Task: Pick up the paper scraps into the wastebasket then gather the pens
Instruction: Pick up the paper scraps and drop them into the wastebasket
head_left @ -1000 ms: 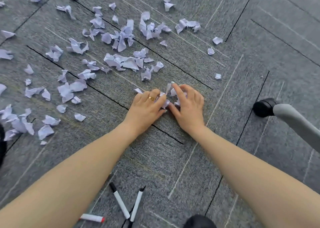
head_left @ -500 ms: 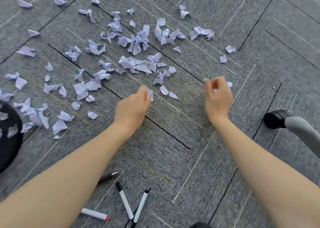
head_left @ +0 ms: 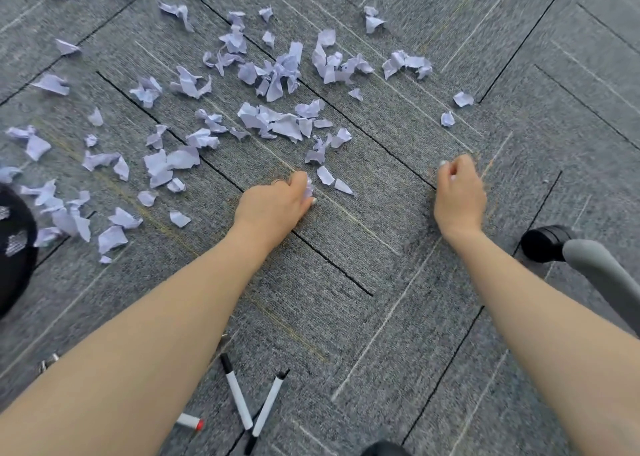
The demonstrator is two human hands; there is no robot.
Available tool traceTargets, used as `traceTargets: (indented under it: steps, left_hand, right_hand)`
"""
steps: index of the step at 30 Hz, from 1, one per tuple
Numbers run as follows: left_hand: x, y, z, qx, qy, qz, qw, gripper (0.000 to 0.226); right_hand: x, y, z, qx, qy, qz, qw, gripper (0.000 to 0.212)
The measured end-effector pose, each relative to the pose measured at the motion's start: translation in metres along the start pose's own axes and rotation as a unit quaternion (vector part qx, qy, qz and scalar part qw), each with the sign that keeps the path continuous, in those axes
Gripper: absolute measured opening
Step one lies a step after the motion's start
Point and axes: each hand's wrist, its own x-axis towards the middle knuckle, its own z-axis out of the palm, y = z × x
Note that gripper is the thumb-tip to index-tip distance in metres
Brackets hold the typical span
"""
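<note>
Hands (head_left: 277, 204) apart, paper scraps (head_left: 277, 123) beyond.

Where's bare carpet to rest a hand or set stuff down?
Free: the strip between left hand and right hand, back to the pens; also right of the right hand, up to the chair caster. Crowded: paper scraps ahead and left, toward the wastebasket.

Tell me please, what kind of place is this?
Probably an office floor. It is covered with grey carpet tiles, a chair caster on a grey leg stands at the right, and a black mesh wastebasket sits at the left edge. Markers lie near the person.
</note>
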Motion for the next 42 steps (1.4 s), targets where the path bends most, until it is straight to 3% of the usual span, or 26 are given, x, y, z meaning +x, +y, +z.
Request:
traceTargets:
  steps: [2,4,7,12,19,21,23,26,29,35,38,42]
  left_hand:
    - [0.002,-0.004,0.002,-0.01,0.003,-0.004,1.0,0.024]
    - [0.002,-0.006,0.002,-0.056,-0.014,-0.017,0.998,0.014]
    - [-0.002,-0.012,-0.003,-0.149,-0.049,-0.059,0.986,0.017]
    - [-0.012,-0.036,-0.019,-0.224,-0.044,-0.097,0.969,0.011]
    - [-0.037,-0.077,-0.066,-0.244,-0.032,-0.106,0.963,0.011]
    - [-0.047,-0.084,-0.075,-0.255,-0.032,-0.116,0.96,0.011]
    - [-0.059,-0.086,-0.088,-0.268,-0.023,-0.118,0.956,0.012]
    - [-0.077,-0.098,-0.114,-0.306,0.022,-0.136,0.942,0.015]
    - [-0.096,-0.138,-0.148,-0.304,0.073,-0.187,0.931,0.018]
    - [-0.205,-0.226,-0.221,-0.311,0.275,-0.306,0.857,0.029]
    - [-0.259,-0.256,-0.202,-0.307,0.294,-0.433,0.795,0.025]
    - [-0.277,-0.276,-0.161,-0.35,0.215,-0.554,0.725,0.029]
  right_hand:
    - [-0.022,-0.025,0.009,0.041,-0.049,-0.078,0.995,0.023]
    - [-0.042,-0.045,0.02,0.069,-0.052,-0.13,0.988,0.021]
    - [-0.052,-0.059,0.029,0.082,-0.027,-0.135,0.987,0.034]
    - [-0.06,-0.074,0.043,-0.088,-0.09,-0.246,0.961,0.058]
    - [-0.049,-0.085,0.057,-0.12,-0.08,-0.353,0.924,0.01]
    - [-0.047,-0.085,0.054,-0.122,-0.107,-0.344,0.925,0.012]
    - [-0.049,-0.089,0.053,-0.084,-0.136,-0.283,0.946,0.015]
    - [-0.063,-0.119,0.043,0.08,-0.175,-0.162,0.968,0.013]
    - [-0.095,-0.194,0.021,0.249,-0.231,-0.171,0.925,0.007]
    - [-0.184,-0.373,-0.034,0.448,-0.311,-0.355,0.76,0.015]
    - [-0.225,-0.436,-0.042,0.433,-0.328,-0.434,0.719,0.017]
    - [-0.269,-0.492,-0.03,0.282,-0.382,-0.519,0.711,0.023]
